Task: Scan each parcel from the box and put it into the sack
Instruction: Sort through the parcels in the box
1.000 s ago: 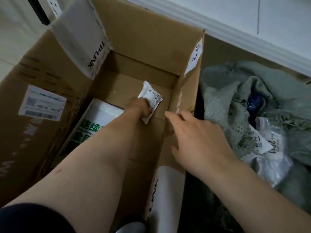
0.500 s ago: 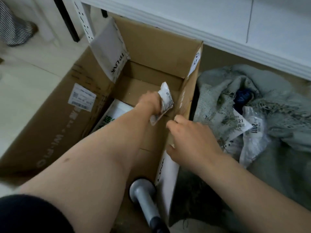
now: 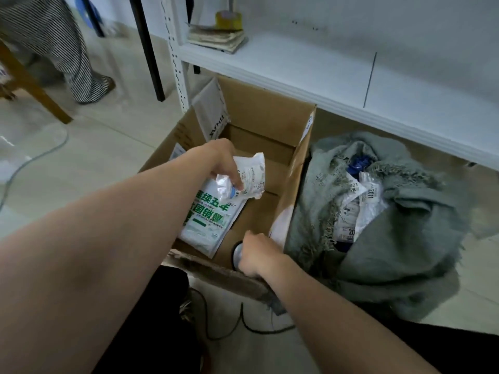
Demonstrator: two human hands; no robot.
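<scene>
head view: white shelf (image 3: 297,63) behind the cardboard box (image 3: 256,109), grey sack (image 3: 405,252) just beside. left hand (image 3: 221,160) pinches a crumpled white labelled parcel (image 3: 251,171); right hand (image 3: 259,255) grips the grey scanner (image 3: 237,255).

One box (image 3: 259,109), one sack (image 3: 399,247), one scanner (image 3: 237,253), at least four parcels (image 3: 249,171)

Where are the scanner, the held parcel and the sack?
scanner (image 3: 237,252), head view, grey round head
held parcel (image 3: 253,171), head view, white labelled face
sack (image 3: 405,238), head view, grey-green front cloth
</scene>
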